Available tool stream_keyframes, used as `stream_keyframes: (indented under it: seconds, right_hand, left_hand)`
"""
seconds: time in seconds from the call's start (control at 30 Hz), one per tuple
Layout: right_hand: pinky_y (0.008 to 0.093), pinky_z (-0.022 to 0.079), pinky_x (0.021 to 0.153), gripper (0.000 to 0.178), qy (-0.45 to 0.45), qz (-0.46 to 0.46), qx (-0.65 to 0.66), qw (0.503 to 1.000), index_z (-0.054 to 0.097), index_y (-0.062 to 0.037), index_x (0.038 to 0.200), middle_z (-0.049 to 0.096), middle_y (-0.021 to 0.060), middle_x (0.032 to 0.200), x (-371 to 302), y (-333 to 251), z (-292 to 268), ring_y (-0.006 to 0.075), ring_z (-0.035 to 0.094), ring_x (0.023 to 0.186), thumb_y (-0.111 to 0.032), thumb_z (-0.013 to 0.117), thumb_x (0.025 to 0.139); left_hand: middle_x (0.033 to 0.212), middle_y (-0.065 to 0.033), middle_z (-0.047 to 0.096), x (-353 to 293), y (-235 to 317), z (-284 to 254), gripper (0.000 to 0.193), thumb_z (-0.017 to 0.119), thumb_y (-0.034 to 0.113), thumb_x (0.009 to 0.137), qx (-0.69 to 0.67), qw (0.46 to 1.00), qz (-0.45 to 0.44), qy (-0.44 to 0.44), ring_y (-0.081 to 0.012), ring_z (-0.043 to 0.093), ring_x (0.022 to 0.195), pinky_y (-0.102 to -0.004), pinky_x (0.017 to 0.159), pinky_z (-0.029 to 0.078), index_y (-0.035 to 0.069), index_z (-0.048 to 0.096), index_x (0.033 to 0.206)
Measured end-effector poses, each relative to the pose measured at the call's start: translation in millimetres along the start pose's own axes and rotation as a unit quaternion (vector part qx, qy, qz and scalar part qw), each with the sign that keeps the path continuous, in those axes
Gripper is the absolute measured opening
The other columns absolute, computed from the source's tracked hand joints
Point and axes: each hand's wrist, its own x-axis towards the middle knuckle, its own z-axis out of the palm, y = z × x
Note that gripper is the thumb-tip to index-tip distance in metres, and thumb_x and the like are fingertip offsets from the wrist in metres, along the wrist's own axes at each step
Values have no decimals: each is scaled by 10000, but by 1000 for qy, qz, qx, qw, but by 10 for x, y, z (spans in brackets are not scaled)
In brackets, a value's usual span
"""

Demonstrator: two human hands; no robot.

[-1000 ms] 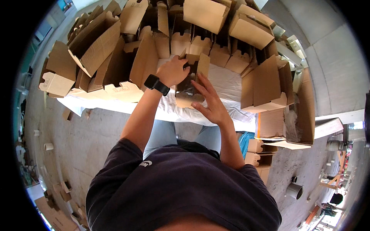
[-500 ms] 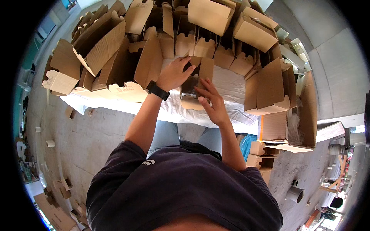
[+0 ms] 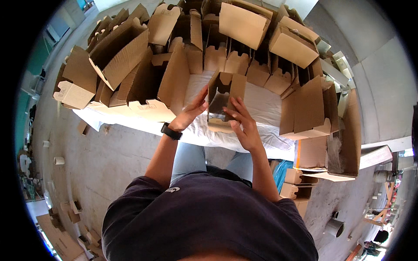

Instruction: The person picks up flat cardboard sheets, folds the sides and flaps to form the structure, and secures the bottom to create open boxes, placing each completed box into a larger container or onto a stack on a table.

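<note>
An open-topped cardboard box stands on the white cloth in front of me, its front edge notched and the inside in shadow. Along its left wall lies my left hand, fingers stretched out and close together; whether the palm presses on the cardboard I cannot tell. My right hand is at the opposite wall, fingers spread, with the fingertips on the right side and reaching over its edge. Neither hand is wrapped round anything. A black watch sits on my left wrist.
White cloth covers the work surface. Several brown boxes ring it: a tall one at left, a tilted one at the back, others at right. A larger open box stands at the right edge, above stacked cartons.
My left hand has come off the far end of the box and moved down to its left side. My right hand stays at the right wall. The whole view has shifted slightly.
</note>
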Motion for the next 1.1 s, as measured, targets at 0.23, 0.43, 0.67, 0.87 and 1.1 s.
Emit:
stream_keyframes:
  seconds: [0.23, 0.43, 0.67, 0.87, 1.1]
  right_hand:
    - [447, 282, 1109, 405, 6, -11, -13, 1000, 643, -16, 1199, 418, 219, 1445, -18, 25, -11, 374, 262, 1419, -304, 508, 947]
    - [445, 279, 1111, 407, 2, -6, 0, 1000, 646, -15, 1189, 418, 216, 1446, -6, 30, -45, 377, 256, 1421, -316, 503, 954]
    - [442, 285, 1107, 379, -8, -17, 2, 1000, 663, 17, 1121, 434, 213, 1436, -19, 44, -86, 388, 270, 1413, -291, 525, 951]
    - [438, 299, 1099, 326, 10, -10, 14, 1000, 686, 29, 1059, 467, 235, 1399, -8, 75, -53, 391, 300, 1399, -241, 548, 937]
    - [432, 315, 1088, 310, 33, -5, 10, 999, 690, 9, 1078, 479, 241, 1387, -38, 71, 4, 385, 320, 1391, -227, 552, 931]
  left_hand:
    - [1601, -89, 34, 12, 110, 228, 752, 334, 523, 1000, 88, 996, 0, -22, -209, 28, 1471, -338, 1179, 75, 91, 24, 1532]
    - [1602, -81, 7, 29, 199, 267, 768, 321, 551, 992, 123, 991, 3, -46, -212, 10, 1472, -339, 1181, 65, 109, 2, 1532]
    - [1604, -72, 17, 6, 16, 234, 778, 356, 543, 986, 46, 998, 8, -45, -212, 23, 1472, -353, 1180, 57, 118, 3, 1535]
    - [1605, -66, 8, 4, -10, 258, 820, 378, 573, 965, -33, 998, 23, -53, -205, 14, 1473, -363, 1180, 56, 129, -6, 1536]
    - [1605, -74, 4, -69, -25, 277, 790, 369, 541, 981, -26, 998, 26, -42, -206, 15, 1473, -362, 1179, 62, 122, -6, 1536]
